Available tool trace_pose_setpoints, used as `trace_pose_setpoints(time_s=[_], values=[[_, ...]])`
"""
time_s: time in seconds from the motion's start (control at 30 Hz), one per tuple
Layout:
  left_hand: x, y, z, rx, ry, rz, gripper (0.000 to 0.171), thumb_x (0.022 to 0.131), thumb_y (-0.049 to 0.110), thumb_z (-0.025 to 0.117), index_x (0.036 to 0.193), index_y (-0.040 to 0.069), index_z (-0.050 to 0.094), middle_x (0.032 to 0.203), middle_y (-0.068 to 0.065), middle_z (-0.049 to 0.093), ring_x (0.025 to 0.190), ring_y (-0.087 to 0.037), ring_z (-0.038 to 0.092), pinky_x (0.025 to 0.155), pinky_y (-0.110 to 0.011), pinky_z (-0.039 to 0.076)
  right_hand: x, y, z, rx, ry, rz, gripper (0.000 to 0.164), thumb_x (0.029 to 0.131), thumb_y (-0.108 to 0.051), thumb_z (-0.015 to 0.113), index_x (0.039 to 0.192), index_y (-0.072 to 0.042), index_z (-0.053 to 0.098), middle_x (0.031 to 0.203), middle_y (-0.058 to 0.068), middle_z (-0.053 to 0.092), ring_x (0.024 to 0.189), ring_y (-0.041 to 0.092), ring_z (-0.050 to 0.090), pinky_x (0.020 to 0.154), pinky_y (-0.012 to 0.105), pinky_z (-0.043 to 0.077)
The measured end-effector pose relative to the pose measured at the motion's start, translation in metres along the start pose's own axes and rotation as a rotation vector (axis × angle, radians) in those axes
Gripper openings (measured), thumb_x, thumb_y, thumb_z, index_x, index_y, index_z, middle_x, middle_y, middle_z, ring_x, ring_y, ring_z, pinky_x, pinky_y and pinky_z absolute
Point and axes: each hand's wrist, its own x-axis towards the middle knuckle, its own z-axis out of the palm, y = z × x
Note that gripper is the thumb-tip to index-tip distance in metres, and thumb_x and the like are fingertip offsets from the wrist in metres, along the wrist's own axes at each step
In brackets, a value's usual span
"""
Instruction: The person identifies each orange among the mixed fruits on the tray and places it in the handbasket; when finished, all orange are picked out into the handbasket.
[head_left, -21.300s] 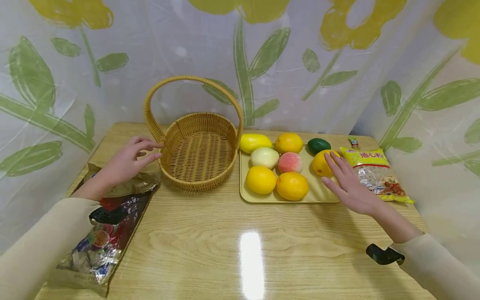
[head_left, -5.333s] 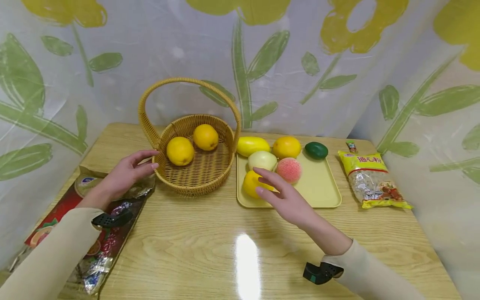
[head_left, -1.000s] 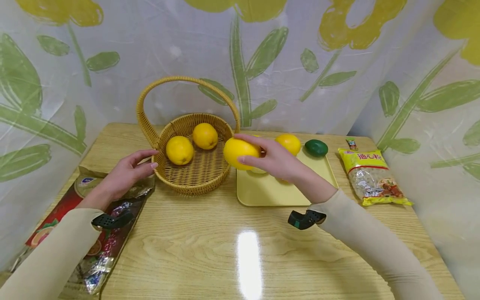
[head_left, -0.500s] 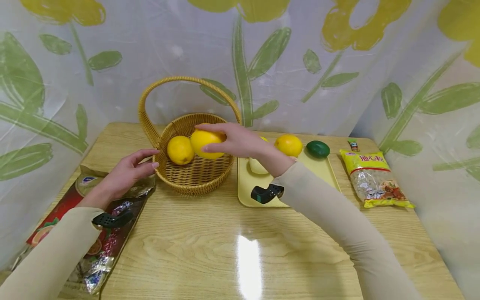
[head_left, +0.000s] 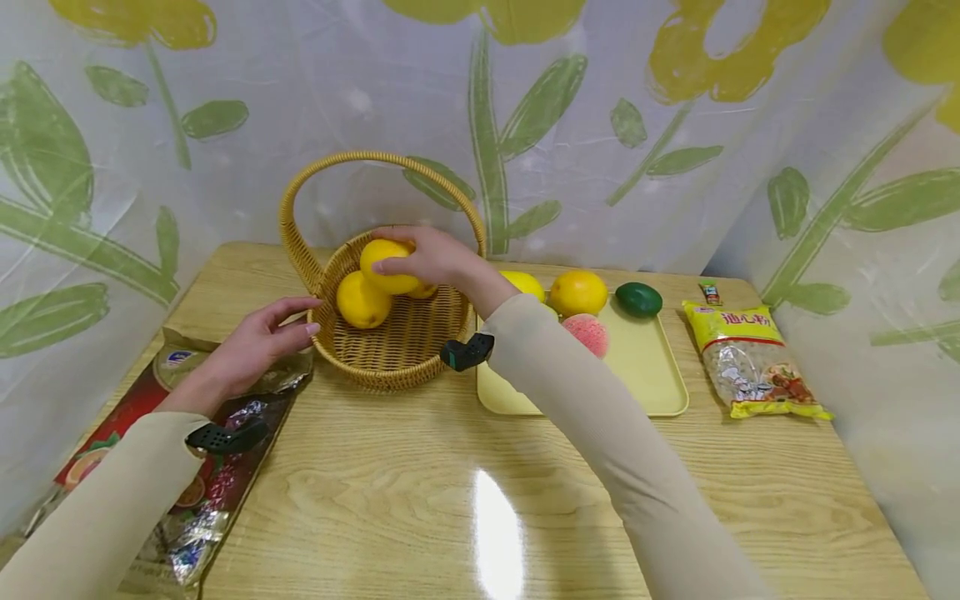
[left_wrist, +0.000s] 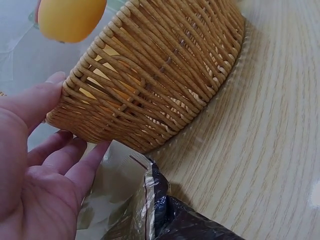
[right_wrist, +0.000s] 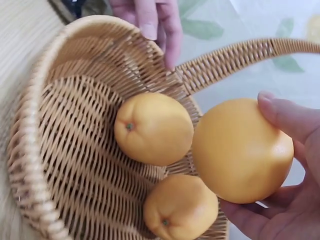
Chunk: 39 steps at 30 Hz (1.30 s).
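My right hand (head_left: 442, 260) holds an orange (right_wrist: 242, 150) above the back left part of a wicker basket (head_left: 378, 377), thumb on one side and fingers beneath it in the right wrist view. Inside the basket lie two more oranges, one to the left (head_left: 363, 302) and one farther back (head_left: 424, 291), partly hidden by the right hand in the head view. At the basket's left side, my left hand (head_left: 255, 346) touches the wall below the handle. The left wrist view shows its thumb (left_wrist: 42, 100) at the rim and its loosely bent fingers against the outer wall.
A yellow tray (head_left: 645, 375) to the right bears an orange (head_left: 579, 292), a peach (head_left: 587, 335), a dark green fruit (head_left: 639, 300) and a long yellow fruit (head_left: 522, 285). A yellow food packet (head_left: 753, 358) lies beyond it. A dark foil bag (head_left: 240, 450) lies under the left arm.
Over the last second my right hand carries the orange left from above the tray to above the basket. Earlier the basket was empty and more oranges lay on the tray. The left hand stays put.
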Motion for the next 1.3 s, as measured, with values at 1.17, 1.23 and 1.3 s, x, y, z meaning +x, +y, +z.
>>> trace_pose_setpoints(time_s=[1.17,1.23,1.3], values=[[0.0,0.003,0.0,0.009,-0.008,-0.012,0.055,0.093,0.033,0.053,0.139,0.01,0.034,0.146,-0.01,0.03,0.106,0.004,0.051,0.083,-0.018,0.048,0.02,0.011,0.058,0.044,-0.359,0.071,0.059,0.081,-0.051,0.062,0.136,-0.037,0.043,0.148,-0.004,0.031,0.134,0.014,0.026,0.11,0.036,0.022],[0.0,0.003,0.0,0.01,-0.007,-0.009,0.055,0.093,0.032,0.053,0.14,0.01,0.034,0.146,-0.01,0.029,0.108,0.001,0.051,0.083,-0.019,0.048,0.02,0.009,0.06,0.057,-0.361,0.063,0.058,0.081,-0.05,0.063,0.135,-0.037,0.045,0.147,-0.005,0.031,0.134,0.013,0.027,0.11,0.036,0.022],[-0.001,0.002,-0.001,0.013,-0.005,-0.013,0.055,0.093,0.032,0.053,0.14,0.01,0.034,0.146,-0.01,0.03,0.108,-0.001,0.052,0.083,-0.019,0.048,0.02,0.007,0.062,0.07,-0.363,0.045,0.057,0.082,-0.05,0.063,0.134,-0.037,0.045,0.147,-0.005,0.032,0.134,0.013,0.027,0.111,0.036,0.021]])
